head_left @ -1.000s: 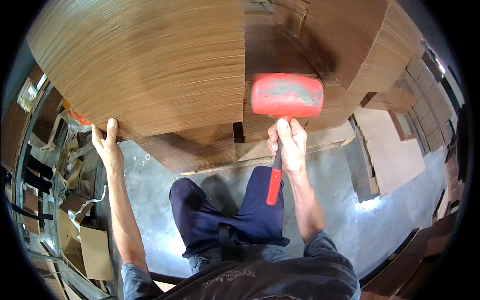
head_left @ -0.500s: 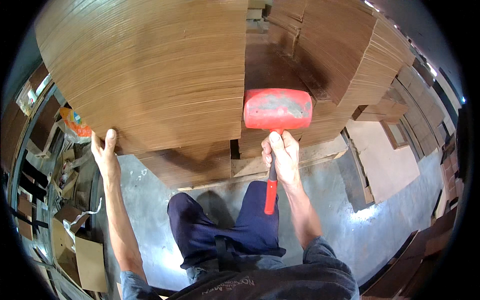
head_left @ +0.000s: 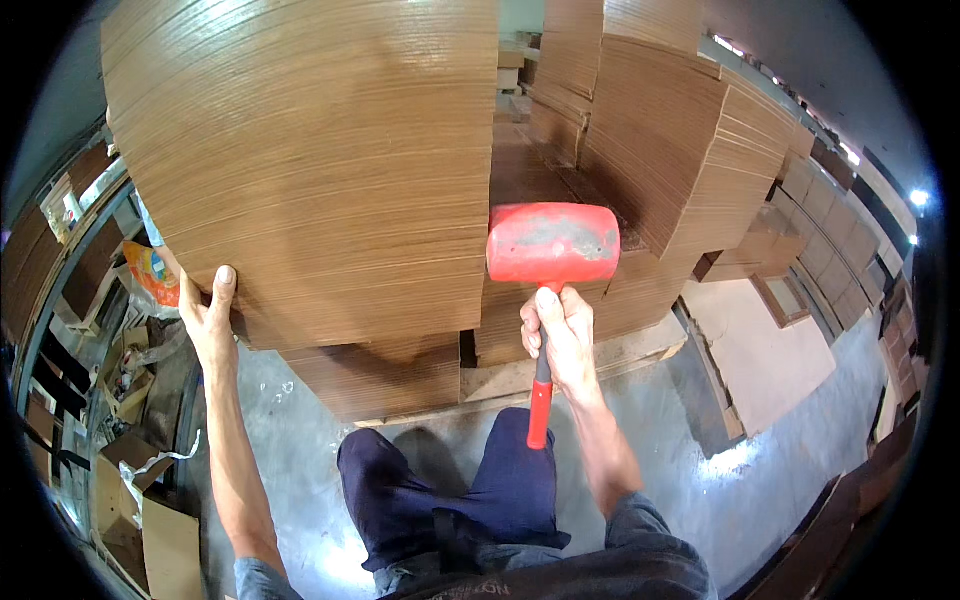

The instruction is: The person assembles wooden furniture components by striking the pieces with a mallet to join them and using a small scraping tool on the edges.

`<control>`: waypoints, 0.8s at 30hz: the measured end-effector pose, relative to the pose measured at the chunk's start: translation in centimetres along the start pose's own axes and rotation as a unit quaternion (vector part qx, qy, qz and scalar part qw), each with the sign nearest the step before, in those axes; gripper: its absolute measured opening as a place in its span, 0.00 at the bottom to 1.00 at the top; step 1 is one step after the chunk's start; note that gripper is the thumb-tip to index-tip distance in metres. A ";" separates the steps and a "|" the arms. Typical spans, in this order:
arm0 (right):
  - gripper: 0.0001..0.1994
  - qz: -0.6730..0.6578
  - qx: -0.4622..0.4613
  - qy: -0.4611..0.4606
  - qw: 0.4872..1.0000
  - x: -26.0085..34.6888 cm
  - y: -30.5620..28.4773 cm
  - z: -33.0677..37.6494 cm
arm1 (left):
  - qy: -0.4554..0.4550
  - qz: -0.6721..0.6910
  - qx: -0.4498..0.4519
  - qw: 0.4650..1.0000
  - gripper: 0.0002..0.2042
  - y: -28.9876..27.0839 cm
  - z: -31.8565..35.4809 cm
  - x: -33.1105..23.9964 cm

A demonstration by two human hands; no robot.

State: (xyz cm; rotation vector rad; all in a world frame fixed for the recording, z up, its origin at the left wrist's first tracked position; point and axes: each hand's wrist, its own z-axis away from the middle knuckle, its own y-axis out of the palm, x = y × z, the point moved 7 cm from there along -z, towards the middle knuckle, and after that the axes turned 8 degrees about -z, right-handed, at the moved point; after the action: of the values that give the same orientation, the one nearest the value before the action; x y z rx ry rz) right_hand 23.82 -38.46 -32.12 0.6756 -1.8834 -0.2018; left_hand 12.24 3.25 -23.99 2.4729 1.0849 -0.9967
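Observation:
A tall stack of brown cardboard sheets (head_left: 320, 190) stands in front of me, its layered edges facing me. My left hand (head_left: 208, 310) grips its lower left corner, thumb on the front face and fingers round the side, partly hidden. In my right hand (head_left: 562, 335) is a mallet (head_left: 555, 243) with a large red, grey-scuffed head and a black and red handle. I grasp the handle just below the head, which is level and has its left end against the stack's right edge. Under this stack lies a lower layer of cardboard (head_left: 385, 375).
More cardboard stacks (head_left: 650, 150) rise to the right, beyond a gap. A wooden pallet (head_left: 560, 375) lies beneath the stacks. A pale flat board (head_left: 760, 340) rests at right on the grey floor (head_left: 640, 455). At left are an orange bag (head_left: 152, 275) and an opened carton (head_left: 165, 540).
The view has tilted up a little, so the stacks and mallet appear lower. Both hands keep their holds, and the mallet head stays at the stack's right edge.

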 end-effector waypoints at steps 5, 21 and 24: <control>0.16 -0.014 -0.003 -0.014 1.000 0.7 0.4 -0.3 | 0.008 0.008 -0.020 1.000 0.35 0.1 0.0 -0.5; 0.18 0.036 0.015 -0.051 0.998 3.7 1.0 -2.3 | 0.008 0.053 -0.016 0.998 0.32 0.6 -3.2 -4.8; 0.17 0.001 0.018 -0.078 0.997 5.9 2.4 -3.6 | 0.038 0.021 -0.027 0.999 0.31 0.2 -3.8 -5.7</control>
State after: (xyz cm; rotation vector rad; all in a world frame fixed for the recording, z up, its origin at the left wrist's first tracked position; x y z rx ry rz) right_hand 24.61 -39.11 -24.87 0.7002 -2.0418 -0.2251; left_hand 11.53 1.83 -17.32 2.4979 1.0627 -0.8573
